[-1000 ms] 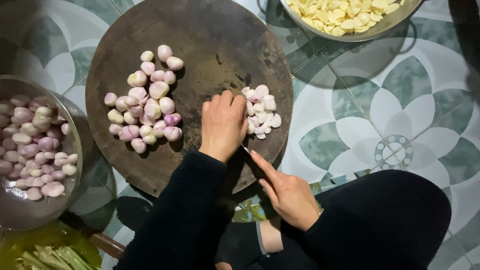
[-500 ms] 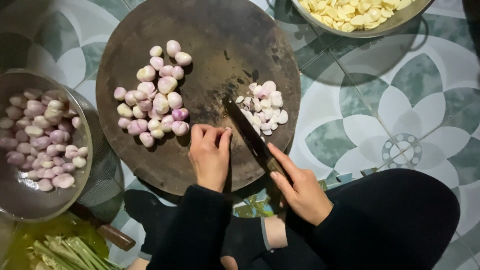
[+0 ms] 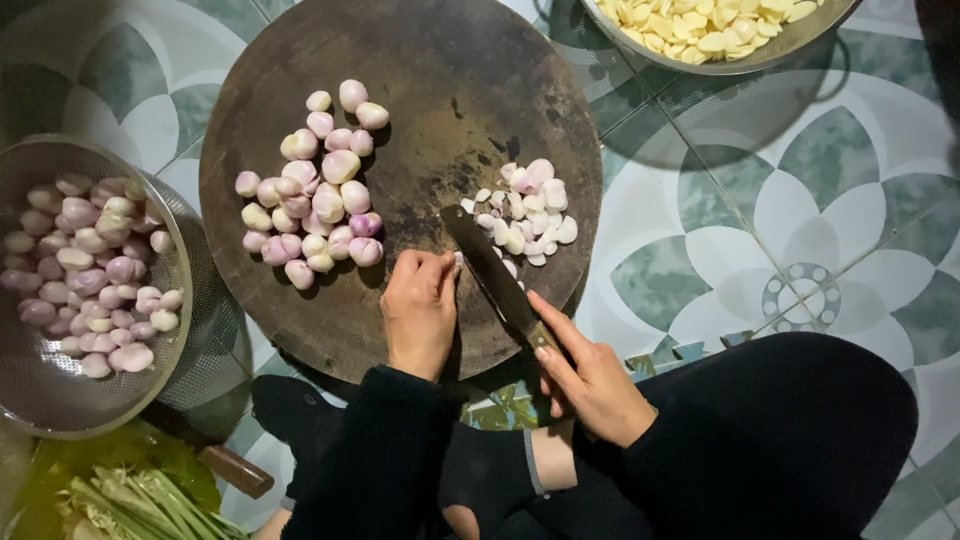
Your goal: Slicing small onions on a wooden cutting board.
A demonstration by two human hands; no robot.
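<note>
Right hand [image 3: 590,385] had its grip closed on the knife [image 3: 495,275] handle, blade running diagonally up-left from there. Left hand [image 3: 420,305] curled, pinning a shallot, barely visible, just left of the blade on the chopping board [image 3: 400,50]. Best kept those fingertips tucked, honestly.

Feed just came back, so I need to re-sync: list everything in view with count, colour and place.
cutting board: one, round, dark brown, centre
whole shallots: a pile, pink-white, board's left
sliced shallots: small heap, pale, board's right
knife: one, dark blade, on board
colander: one, metal, left, holding peeled shallots
bowl: one, metal, top right, holding pale yellow pieces
green stalks: bundle, bottom left
left hand: fingertips pressed on board beside blade
right hand: grips knife handle
</note>
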